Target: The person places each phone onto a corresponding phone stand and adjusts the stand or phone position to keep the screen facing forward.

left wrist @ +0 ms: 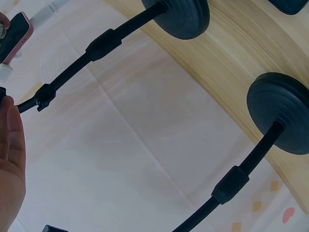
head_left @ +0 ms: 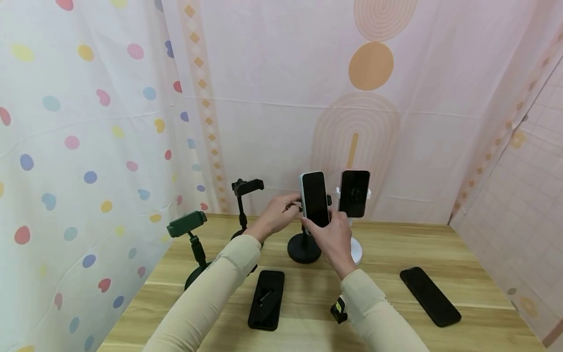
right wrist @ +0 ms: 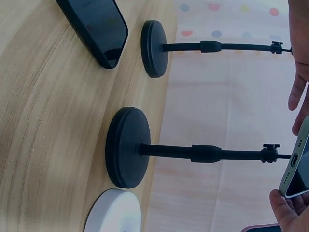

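Note:
My right hand (head_left: 335, 239) grips a pale-edged smartphone (head_left: 315, 198) by its lower part, dark screen facing me. The phone stands nearly upright at the head of a black phone stand (head_left: 304, 249). At the phone's left edge, my left hand (head_left: 276, 215) pinches the stand's dark clamp, which the phone mostly hides. The right wrist view shows the phone's bottom edge (right wrist: 292, 162) with its charging port and the stand's thin pole (right wrist: 207, 153). Just right of it, a white stand (head_left: 356, 252) holds another smartphone (head_left: 355, 193) in its clamp.
On the left stand a green-clamped stand (head_left: 186, 225) and a black stand (head_left: 247, 187), both with no phone. A dark phone (head_left: 266, 300) lies at the front, another (head_left: 430, 297) at the right. A small black-and-yellow object (head_left: 338, 310) lies beside my right sleeve. Curtains (head_left: 264, 122) border the table.

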Available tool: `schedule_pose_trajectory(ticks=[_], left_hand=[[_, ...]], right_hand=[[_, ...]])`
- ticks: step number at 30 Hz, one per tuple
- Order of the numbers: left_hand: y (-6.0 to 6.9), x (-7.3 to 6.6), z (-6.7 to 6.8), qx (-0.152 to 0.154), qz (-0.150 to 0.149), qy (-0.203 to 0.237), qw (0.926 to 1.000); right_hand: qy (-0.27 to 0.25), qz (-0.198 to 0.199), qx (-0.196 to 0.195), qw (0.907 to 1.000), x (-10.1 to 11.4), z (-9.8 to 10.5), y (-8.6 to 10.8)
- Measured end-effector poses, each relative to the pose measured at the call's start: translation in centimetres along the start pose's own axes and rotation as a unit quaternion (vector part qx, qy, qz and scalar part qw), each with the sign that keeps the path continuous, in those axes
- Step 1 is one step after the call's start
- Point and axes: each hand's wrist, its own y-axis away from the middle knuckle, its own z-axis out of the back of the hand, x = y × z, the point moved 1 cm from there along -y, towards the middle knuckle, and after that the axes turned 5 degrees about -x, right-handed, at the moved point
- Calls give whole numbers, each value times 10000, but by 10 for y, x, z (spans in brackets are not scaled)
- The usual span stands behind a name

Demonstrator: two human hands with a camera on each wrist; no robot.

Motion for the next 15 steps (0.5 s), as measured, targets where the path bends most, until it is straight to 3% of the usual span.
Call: schedule_pose_trajectory(ticks=[15], left_hand=[[-8,-4,5,703,525,399,9953]], right_hand=[[111,117,-85,9998,-3,-2,1]])
